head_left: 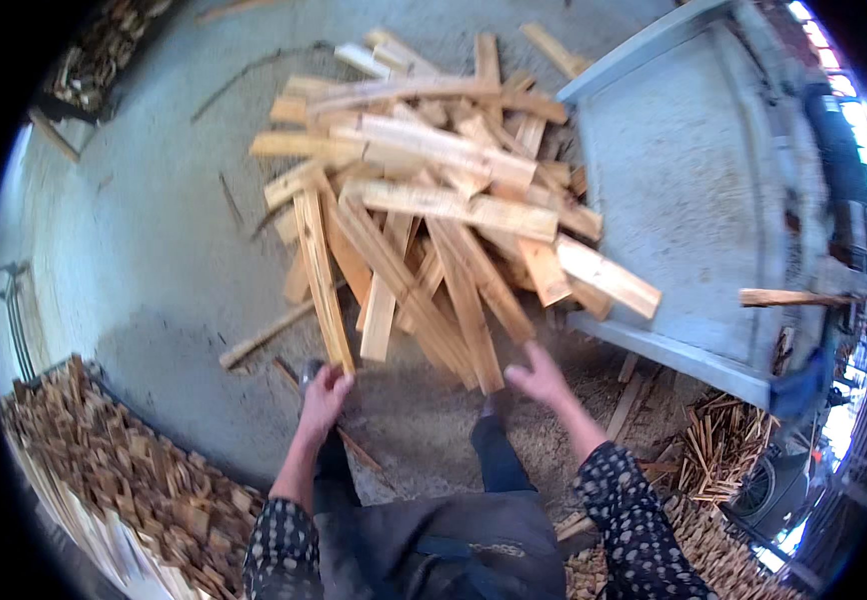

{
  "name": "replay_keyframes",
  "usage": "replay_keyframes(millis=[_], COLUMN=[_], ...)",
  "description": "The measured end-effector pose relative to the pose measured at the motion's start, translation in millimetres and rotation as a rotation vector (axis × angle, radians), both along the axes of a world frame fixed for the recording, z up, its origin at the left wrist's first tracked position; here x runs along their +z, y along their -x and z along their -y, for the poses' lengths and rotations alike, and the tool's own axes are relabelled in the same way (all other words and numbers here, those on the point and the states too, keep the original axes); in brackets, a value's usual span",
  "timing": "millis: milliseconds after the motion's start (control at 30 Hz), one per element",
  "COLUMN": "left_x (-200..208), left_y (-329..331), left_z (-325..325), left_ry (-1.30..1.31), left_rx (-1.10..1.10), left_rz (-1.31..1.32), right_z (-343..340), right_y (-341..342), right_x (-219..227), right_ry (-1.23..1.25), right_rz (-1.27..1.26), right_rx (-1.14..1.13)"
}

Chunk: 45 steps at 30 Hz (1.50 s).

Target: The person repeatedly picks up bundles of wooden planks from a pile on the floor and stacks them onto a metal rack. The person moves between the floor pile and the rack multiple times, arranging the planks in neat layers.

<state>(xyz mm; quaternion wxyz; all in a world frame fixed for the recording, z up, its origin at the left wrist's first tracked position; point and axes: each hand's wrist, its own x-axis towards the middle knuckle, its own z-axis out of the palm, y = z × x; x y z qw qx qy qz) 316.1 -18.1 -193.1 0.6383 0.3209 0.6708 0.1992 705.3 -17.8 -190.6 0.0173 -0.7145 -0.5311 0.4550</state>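
A loose heap of pale wooden boards (444, 150) lies on the concrete floor in front of me, crossing one another at many angles. My left hand (324, 398) is closed at the near end of a narrow wooden board (316, 270), which slopes up onto the heap's left side. My right hand (544, 380) has its thumb and fingers apart. It is beside the near end of another board (494, 288); whether it touches that end I cannot tell. Several more board ends point toward me between my hands.
To the right of the heap is a large grey tray-like panel (679, 190) with raised edges. Stacked cut wood (124, 450) fills the lower left. Thin split sticks (719, 445) are piled by a wheel (754, 488) at the lower right. A stick (264, 337) lies left of the heap.
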Motion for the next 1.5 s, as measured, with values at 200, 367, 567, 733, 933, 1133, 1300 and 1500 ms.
replay_keyframes(millis=[200,367,567,733,933,1133,1300,1500], left_x=[-124,-187,-194,-173,-159,-224,-226,-215], left_y=[-30,-47,-85,-103,-95,-78,-67,-56], left_z=[-22,-57,-61,-37,-52,-21,-18,1], left_ry=[0.075,0.04,0.162,0.088,0.04,0.141,0.311,0.255], left_rx=[-0.097,-0.065,-0.015,0.105,-0.181,0.25,0.759,0.953], left_rz=[-0.312,-0.13,-0.22,-0.18,-0.285,0.003,0.524,0.927], right_z=[-50,-62,-51,1,4,39,23,25], right_y=[-70,-84,-18,45,58,29,27,56], right_x=[-104,-194,-172,-181,-202,-234,-237,-208], right_ry=[0.187,0.334,0.539,0.433,0.086,0.317,0.281,0.347], right_rz=[0.148,-0.277,-0.497,-0.614,-0.535,-0.83,-0.833,-0.913], right_rx=[-0.068,-0.435,-0.329,-0.419,-0.231,-0.775,-0.824,-0.815])
